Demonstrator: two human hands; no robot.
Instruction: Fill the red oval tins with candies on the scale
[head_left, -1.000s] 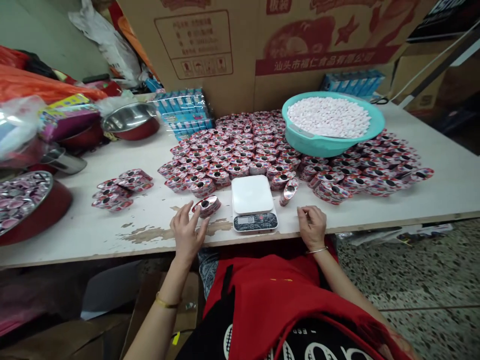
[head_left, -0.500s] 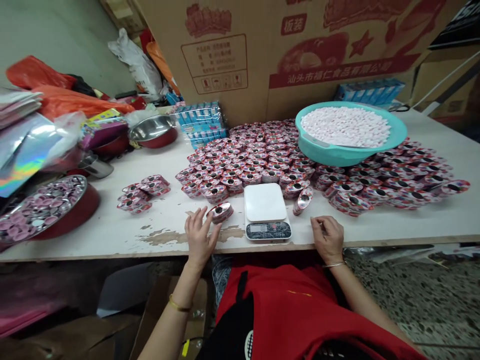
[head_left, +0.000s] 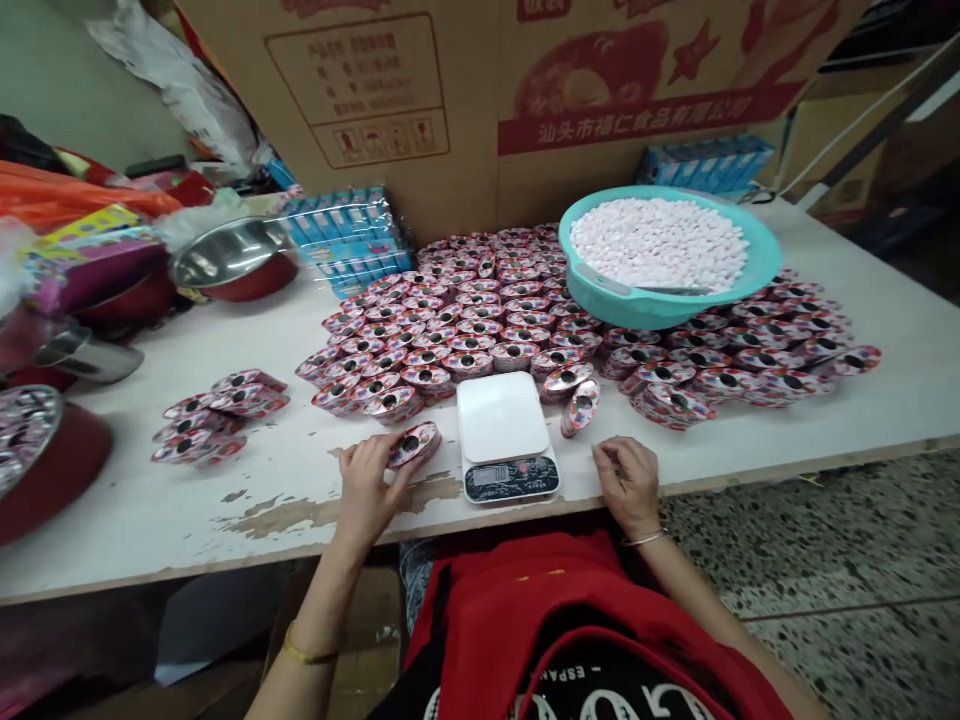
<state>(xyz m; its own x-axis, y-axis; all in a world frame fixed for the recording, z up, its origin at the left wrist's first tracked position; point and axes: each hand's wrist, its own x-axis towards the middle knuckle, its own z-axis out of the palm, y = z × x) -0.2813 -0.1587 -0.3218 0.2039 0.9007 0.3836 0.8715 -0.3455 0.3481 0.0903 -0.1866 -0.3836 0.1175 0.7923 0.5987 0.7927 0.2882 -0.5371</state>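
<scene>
My left hand [head_left: 367, 484] has its thumb and fingers closed round the near-left end of a small stack of printed oval cards [head_left: 417, 443] with a dark hole in the middle. Right of it lies a white kitchen scale [head_left: 504, 420], its platform bare and its display seeming to read 0.0. My right hand [head_left: 628, 482] rests on the table right of the scale, fingers curled in, with nothing visible in them. Between that hand and the scale's far corner, another oval stack [head_left: 580, 407] stands at a slant.
Many similar oval stacks [head_left: 469, 345] cover the middle of the table. A turquoise basin [head_left: 637, 305] of white pellets sits over some. At left are a small group of stacks [head_left: 217, 415], a metal bowl [head_left: 232, 262] and a red bowl [head_left: 67, 480]. A large carton [head_left: 472, 100] stands behind.
My left hand has gone from spread fingers beside the oval stack to gripping its end. My right hand stays curled on the table. The camera view has shifted right and down.
</scene>
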